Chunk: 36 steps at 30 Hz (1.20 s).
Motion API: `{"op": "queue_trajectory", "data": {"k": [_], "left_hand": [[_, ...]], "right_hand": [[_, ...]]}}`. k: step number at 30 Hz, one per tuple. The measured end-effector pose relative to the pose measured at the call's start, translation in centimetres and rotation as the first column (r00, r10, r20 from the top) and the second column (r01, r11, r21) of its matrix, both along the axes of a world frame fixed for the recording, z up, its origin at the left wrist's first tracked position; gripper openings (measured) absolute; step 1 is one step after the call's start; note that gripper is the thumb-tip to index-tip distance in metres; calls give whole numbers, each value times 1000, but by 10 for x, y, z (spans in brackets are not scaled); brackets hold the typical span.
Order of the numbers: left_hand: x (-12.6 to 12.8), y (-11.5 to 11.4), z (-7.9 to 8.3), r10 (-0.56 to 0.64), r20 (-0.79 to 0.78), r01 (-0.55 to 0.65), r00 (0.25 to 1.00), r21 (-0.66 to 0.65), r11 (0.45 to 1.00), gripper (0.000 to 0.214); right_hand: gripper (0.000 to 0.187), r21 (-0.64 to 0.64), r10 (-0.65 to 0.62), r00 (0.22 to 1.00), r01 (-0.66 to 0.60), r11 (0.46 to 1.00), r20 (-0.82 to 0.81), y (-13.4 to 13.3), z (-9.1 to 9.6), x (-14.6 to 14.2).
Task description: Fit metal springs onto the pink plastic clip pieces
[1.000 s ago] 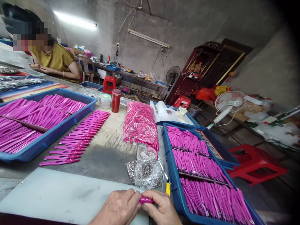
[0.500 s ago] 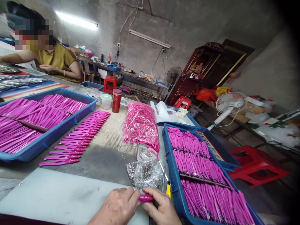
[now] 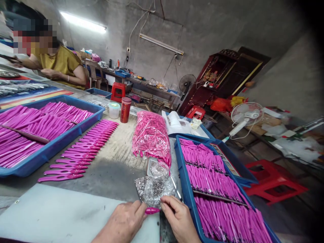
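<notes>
My left hand (image 3: 129,217) is closed on a small, glossy magenta spindle-shaped plastic piece (image 3: 152,211), whose right end sticks out past the thumb and forefinger. Just beyond that end is my right hand (image 3: 177,216), thumb and forefinger pressed together; whatever they pinch is too small to make out. Both hands are over the right edge of a pale board (image 3: 76,214). Right behind them lies a clear plastic bag (image 3: 162,190) of tiny metal pins. A larger bag of magenta pieces (image 3: 152,135) stands farther back.
Blue trays of magenta handles stand on the left (image 3: 98,113) and right (image 3: 181,175). A row of magenta forked parts (image 3: 81,148) lies between. Behind it are a red tumbler (image 3: 125,109) and a lidded tub (image 3: 114,110). Another person (image 3: 63,64) sits at the far left.
My right hand has let go of the magenta piece's right end and shifted slightly right, fingers pinched. The left hand keeps the piece. The other person's arm has risen, holding a dark tool.
</notes>
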<state>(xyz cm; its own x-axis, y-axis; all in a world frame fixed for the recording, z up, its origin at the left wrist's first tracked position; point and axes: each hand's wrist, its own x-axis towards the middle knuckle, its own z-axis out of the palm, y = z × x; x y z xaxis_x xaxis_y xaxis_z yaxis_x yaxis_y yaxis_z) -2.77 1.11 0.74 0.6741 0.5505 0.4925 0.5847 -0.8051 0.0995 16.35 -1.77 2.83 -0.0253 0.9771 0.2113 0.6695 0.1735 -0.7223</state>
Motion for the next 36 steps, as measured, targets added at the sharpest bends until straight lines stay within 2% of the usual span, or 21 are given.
{"op": "queue_trajectory", "data": {"k": [4, 8, 12, 14, 22, 28, 36], "left_hand": [[0, 1, -7, 5, 37, -7, 999, 31, 999, 27], [0, 2, -11, 3, 52, -5, 999, 40, 999, 31], [0, 3, -11, 4, 61, -7, 998, 44, 999, 31], [0, 3, -11, -5, 55, 3, 998, 29, 1000, 31], [0, 2, -12, -4, 61, 2, 998, 21, 1000, 31], [-2, 1, -14, -5, 22, 5, 1000, -6, 1000, 27], [0, 1, -10, 6, 124, -8, 992, 20, 1000, 25]], "right_hand": [[17, 11, -9, 993, 8, 1000, 114, 9, 1, -2], [21, -60, -22, 955, 41, 997, 297, 21, 5, -5], [25, -143, 4, 803, 102, 984, 597, 34, 14, -10], [26, -169, 39, 742, 101, 981, 669, 41, 16, -13], [25, -219, 96, 667, 103, 970, 739, 53, 8, -24], [27, -250, 128, 647, 100, 963, 752, 53, 12, -27], [26, -286, 134, 635, 142, 948, 761, 57, 17, -33]]}}
